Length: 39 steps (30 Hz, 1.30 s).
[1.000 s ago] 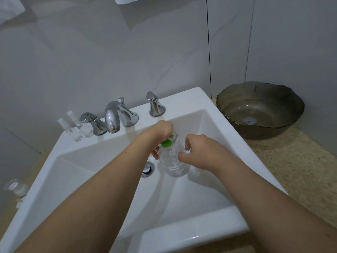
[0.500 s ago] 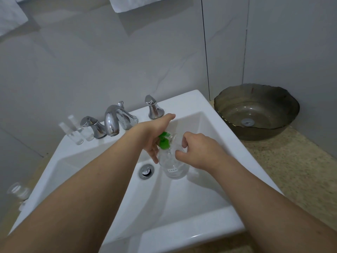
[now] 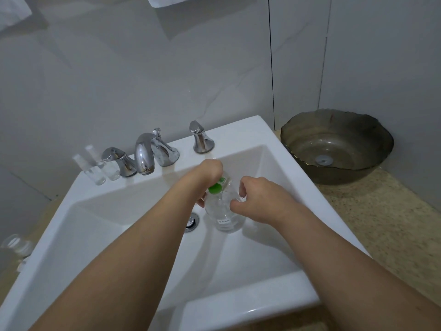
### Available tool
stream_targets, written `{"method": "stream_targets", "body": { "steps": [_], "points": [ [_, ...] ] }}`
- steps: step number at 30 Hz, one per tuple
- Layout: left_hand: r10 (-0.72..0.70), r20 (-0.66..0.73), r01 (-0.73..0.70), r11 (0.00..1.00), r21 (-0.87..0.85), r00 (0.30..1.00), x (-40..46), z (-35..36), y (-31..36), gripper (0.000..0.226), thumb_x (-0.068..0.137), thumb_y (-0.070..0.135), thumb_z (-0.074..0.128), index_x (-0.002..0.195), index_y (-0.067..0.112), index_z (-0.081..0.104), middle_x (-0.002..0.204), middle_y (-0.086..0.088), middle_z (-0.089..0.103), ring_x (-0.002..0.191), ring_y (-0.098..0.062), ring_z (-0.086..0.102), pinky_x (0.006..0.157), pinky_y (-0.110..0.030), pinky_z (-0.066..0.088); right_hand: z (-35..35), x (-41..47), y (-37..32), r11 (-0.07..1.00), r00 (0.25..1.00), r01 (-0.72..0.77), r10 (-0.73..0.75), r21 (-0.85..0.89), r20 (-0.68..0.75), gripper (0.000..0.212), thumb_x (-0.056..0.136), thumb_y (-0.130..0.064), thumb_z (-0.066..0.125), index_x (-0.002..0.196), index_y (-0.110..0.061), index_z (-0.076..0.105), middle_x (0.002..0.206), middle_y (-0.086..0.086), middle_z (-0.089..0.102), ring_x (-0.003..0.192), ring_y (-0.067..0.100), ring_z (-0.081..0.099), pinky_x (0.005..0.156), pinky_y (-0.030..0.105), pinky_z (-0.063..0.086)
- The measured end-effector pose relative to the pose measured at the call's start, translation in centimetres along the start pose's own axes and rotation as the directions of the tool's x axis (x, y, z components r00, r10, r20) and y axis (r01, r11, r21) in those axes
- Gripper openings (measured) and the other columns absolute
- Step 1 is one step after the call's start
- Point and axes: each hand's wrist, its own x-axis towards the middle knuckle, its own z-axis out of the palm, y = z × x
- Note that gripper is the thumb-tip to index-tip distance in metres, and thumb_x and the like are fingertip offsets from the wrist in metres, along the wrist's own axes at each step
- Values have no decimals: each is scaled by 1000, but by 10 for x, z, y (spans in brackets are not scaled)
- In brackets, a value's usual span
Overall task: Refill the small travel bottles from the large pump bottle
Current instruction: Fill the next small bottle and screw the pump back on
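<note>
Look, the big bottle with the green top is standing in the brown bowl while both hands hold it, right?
Not quite. The head view shows the big bottle with the green top in the white sink, not the brown bowl. The left hand and right hand do hold it.

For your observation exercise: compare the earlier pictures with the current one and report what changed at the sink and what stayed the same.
The left hand, whose fingers were stretched out half a second ago, has curled again over the green pump top. The right hand still grips the large pump bottle, which stays upright in the white sink. The small travel bottles beside the faucet have not moved.
</note>
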Motion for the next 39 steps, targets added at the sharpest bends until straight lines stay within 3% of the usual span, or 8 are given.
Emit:
{"method": "stream_targets", "body": {
  "steps": [10, 14, 19, 22, 24, 26, 28, 39],
  "points": [
    [-42, 82, 39, 999, 37, 996, 4, -7, 4, 44, 98, 31, 39, 126, 4, 59, 118, -19, 67, 105, -46, 65, 93, -61, 54, -1, 0, -1, 1000, 999, 26, -26, -1, -30, 27, 75, -47, 59, 76, -26, 42, 69, -7, 51, 60, 9, 47, 48, 27, 28],
    [-103, 237, 115, 993, -35, 966, 5, -20, 8, 68, 97, 56, 45, 142, 6, 49, 138, -18, 57, 129, -51, 50, 104, -72, 38, -2, 2, -1, 999, 996, 46, -47, -13, -81, 29, 74, -51, 57, 79, -26, 44, 68, -9, 49, 60, 7, 46, 48, 27, 28],
    [-122, 303, 151, 986, -75, 945, 5, -26, 9, 80, 94, 66, 45, 149, 8, 40, 144, -20, 52, 135, -54, 44, 100, -79, 36, -2, 2, -1, 998, 993, 55, -57, -28, -106, 29, 74, -52, 57, 76, -27, 42, 67, -10, 49, 59, 6, 45, 48, 26, 27],
    [-109, 257, 129, 990, -61, 960, 6, -22, 8, 70, 99, 60, 40, 146, 8, 43, 143, -19, 53, 132, -53, 47, 92, -79, 43, -2, 2, -1, 998, 993, 61, -63, -20, -96, 29, 74, -51, 57, 75, -28, 40, 67, -9, 49, 59, 6, 45, 47, 27, 27],
    [-73, 175, 78, 997, -24, 982, 5, -16, 6, 53, 102, 44, 37, 138, 7, 51, 132, -19, 59, 119, -52, 56, 81, -76, 50, -2, 2, 0, 998, 995, 54, -56, -16, -88, 29, 74, -51, 57, 74, -28, 40, 67, -9, 49, 59, 6, 45, 47, 27, 27],
    [-24, 74, 23, 999, 22, 997, 3, -8, 4, 41, 96, 25, 33, 122, 6, 58, 119, -21, 63, 101, -48, 63, 71, -71, 55, -1, 2, 1, 999, 998, 39, -40, -21, -51, 28, 73, -49, 57, 76, -26, 43, 70, -8, 50, 61, 8, 46, 48, 27, 27],
    [9, 0, -9, 999, 46, 1000, 1, -3, 2, 40, 90, 16, 31, 116, 5, 59, 117, -23, 61, 97, -45, 62, 65, -66, 57, 2, 2, 0, 1000, 1000, 22, -22, -15, -11, 28, 73, -49, 58, 77, -24, 44, 73, -8, 50, 63, 10, 47, 49, 27, 29],
    [-10, 9, 10, 998, 56, 1000, 1, -1, 1, 44, 92, 18, 31, 120, 5, 61, 117, -22, 64, 98, -44, 64, 63, -55, 60, 2, 2, 2, 1000, 1000, 18, -19, -8, -11, 29, 71, -49, 59, 71, -26, 42, 69, -8, 51, 60, 8, 47, 48, 27, 27]
  ]
}}
